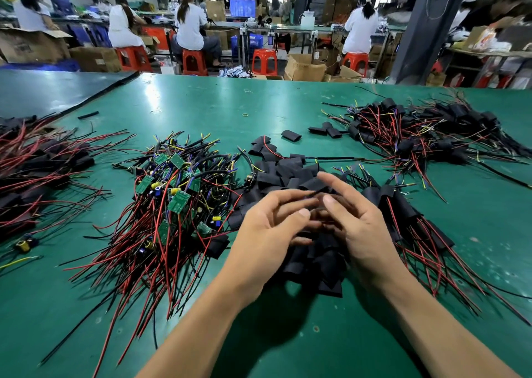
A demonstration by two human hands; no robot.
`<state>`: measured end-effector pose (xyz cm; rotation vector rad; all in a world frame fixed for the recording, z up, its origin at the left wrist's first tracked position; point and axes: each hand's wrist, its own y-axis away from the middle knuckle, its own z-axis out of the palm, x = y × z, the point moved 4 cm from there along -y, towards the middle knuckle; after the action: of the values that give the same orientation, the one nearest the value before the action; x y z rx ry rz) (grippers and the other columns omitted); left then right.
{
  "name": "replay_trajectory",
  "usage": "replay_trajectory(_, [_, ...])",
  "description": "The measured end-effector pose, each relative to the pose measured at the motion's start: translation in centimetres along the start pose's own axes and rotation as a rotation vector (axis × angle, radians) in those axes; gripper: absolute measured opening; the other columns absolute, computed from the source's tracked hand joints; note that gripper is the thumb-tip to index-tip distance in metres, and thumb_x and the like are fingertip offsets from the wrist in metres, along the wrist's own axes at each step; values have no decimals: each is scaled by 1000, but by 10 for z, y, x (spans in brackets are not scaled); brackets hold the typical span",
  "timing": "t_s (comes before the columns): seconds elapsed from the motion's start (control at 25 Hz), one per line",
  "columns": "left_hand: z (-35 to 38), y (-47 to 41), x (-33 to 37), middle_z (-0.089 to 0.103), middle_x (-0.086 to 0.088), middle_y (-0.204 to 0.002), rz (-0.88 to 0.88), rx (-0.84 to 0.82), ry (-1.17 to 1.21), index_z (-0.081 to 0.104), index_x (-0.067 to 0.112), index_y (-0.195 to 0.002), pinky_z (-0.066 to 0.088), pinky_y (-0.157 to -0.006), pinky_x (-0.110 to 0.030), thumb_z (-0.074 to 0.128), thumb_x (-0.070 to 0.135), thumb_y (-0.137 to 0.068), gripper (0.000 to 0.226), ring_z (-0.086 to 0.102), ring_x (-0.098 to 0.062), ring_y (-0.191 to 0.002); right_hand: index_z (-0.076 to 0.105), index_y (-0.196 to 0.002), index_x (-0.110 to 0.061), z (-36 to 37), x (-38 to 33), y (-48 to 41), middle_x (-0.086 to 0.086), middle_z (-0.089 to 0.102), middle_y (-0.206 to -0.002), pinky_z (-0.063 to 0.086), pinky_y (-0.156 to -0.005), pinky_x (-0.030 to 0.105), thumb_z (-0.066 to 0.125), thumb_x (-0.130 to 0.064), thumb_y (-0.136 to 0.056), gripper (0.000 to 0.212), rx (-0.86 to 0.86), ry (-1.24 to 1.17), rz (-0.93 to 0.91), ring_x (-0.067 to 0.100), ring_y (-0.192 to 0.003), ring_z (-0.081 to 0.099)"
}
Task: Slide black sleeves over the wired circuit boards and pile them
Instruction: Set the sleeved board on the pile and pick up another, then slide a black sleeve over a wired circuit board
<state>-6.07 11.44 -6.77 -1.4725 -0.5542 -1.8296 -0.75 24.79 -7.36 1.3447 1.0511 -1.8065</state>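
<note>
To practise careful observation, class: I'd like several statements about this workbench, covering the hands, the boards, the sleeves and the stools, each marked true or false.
1. The table has a green top. True.
2. The pile of bare circuit boards lies to the right of the hands. False: it lies to their left.
3. The left hand and the right hand are over the heap of loose black sleeves. True.
4. The stools beyond the table are blue. False: they are orange-red.
</note>
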Motion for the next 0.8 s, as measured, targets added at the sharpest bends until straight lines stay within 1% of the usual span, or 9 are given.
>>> replay_trajectory(0.12, [7,4,-3,76,-2,-109,-29,-64,-51,62,19,-120,57,-70,-24,52,2,-99,29,73,-19,-84,76,-104,-22,1,-3,2,7,75,-96,59,-70,31,67,-22,-86,21,8,-36,30,22,-82,70])
replay_trajectory(0.24, [5,4,0,77,-9,-98,-37,-30,21,61,18,-120,56,-56,-26,56,3,-97,27,71,-22,-61,71,-100,-14,-2,-2,0,8,75,-86,56,-59,25,64,-9,-90,13,74,-97,35,16,-66,68])
replay_trajectory(0.36, [-13,-1,6,73,-6,-76,16,146,-14,66,14,-107,39,-38,-18,61,8,-95,15,52,-15,-38,66,-103,-12,-10,-5,-5,4,72,-78,53,-58,20,50,-1,-99,20,153,-195,50,12,-61,64])
replay_trajectory(0.4, [-20,-3,8,71,-4,-71,52,209,-49,69,13,-102,35,-38,-17,63,9,-94,11,46,-12,-38,66,-104,-12,-13,-7,-7,3,70,-75,52,-58,19,47,-2,-101,22,166,-242,62,12,-60,62])
replay_trajectory(0.48, [-29,-5,11,68,1,-71,121,267,-148,73,15,-94,37,-46,-14,69,9,-90,8,46,-6,-46,65,-105,-12,-15,-11,-8,1,62,-69,50,-56,17,41,-4,-103,25,159,-347,93,9,-57,56])
replay_trajectory(0.52, [-28,-5,11,69,5,-73,135,245,-209,74,16,-93,40,-52,-12,71,10,-88,8,50,-3,-52,64,-106,-12,-15,-11,-8,1,59,-68,48,-54,16,40,-6,-103,25,144,-387,113,8,-56,53])
replay_trajectory(0.6, [-17,-3,6,71,11,-75,102,83,-286,75,17,-96,41,-58,-8,72,12,-88,10,55,4,-59,64,-108,-13,-11,-11,-7,0,56,-67,45,-54,15,41,-8,-102,24,96,-433,155,8,-54,48])
replay_trajectory(0.72, [0,3,0,64,10,-71,-31,-165,-232,72,17,-102,38,-51,-10,69,22,-89,14,48,0,-52,63,-110,-12,-5,-12,-6,0,55,-68,44,-54,16,48,-13,-92,23,27,-526,189,10,-53,47])
replay_trajectory(0.8, [1,4,-1,56,3,-67,-111,-212,-122,69,16,-105,33,-45,-14,68,30,-83,26,42,-5,-48,64,-109,-12,-4,-14,-6,1,56,-70,45,-54,16,51,-15,-88,26,9,-563,196,9,-54,47])
